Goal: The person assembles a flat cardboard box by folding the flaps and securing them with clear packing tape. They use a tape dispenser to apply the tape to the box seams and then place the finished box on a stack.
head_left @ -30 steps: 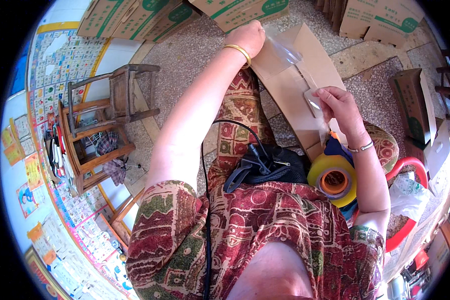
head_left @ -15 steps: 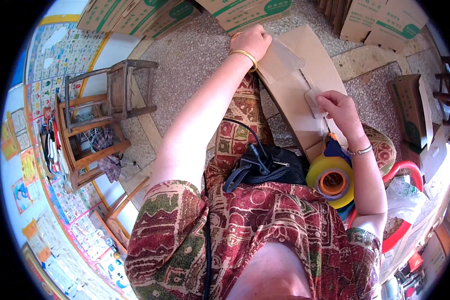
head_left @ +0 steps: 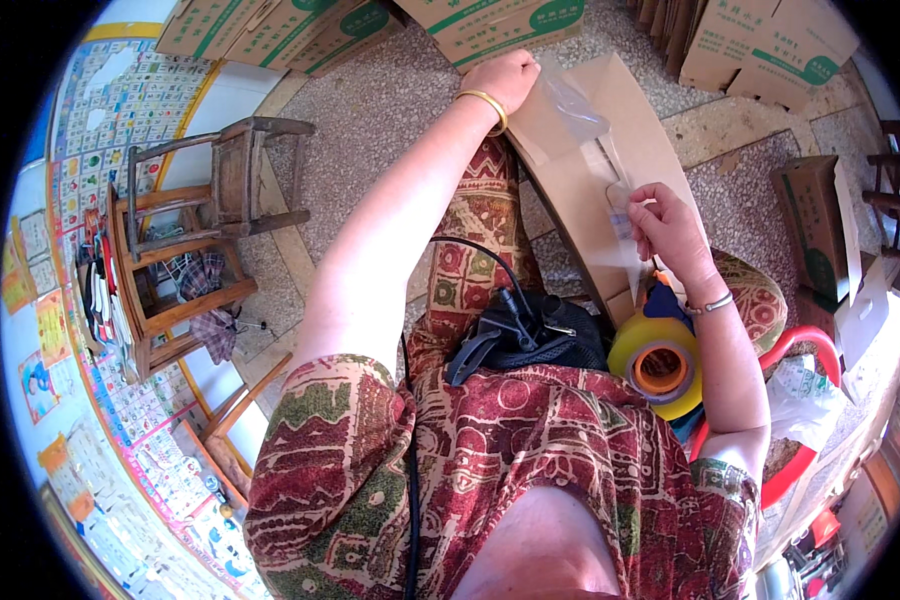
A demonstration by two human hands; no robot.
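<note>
A long brown cardboard box (head_left: pixel 635 110) lies slantwise over my lap, its plain side facing up. Across it runs a strip of clear tape (head_left: pixel 575 112), wrinkled and shiny. At the box's far left corner my left hand (head_left: pixel 505 80) is closed, with the strip's far end meeting its fingers; the fingertips are hidden. My right hand (head_left: pixel 665 228) pinches the strip by the box's right side, fingers curled. Below it, a large yellow tape roll (head_left: pixel 630 350) with an orange core (head_left: pixel 662 368) rests against my lap, beside an orange and blue part of what looks like a tape dispenser.
A black mesh bag (head_left: pixel 530 335) with a cable sits in my lap. Printed cartons (head_left: pixel 510 30) stand ahead, and folded cardboard (head_left: pixel 760 50) at far right. A wooden chair (head_left: pixel 235 180) is left. At right are an open carton (head_left: pixel 820 225) and a red-rimmed container (head_left: pixel 820 350).
My right hand has shifted slightly, its fingers now more curled. The clear tape beside it has moved and stretches nearer the roll. My left hand has moved slightly left.
</note>
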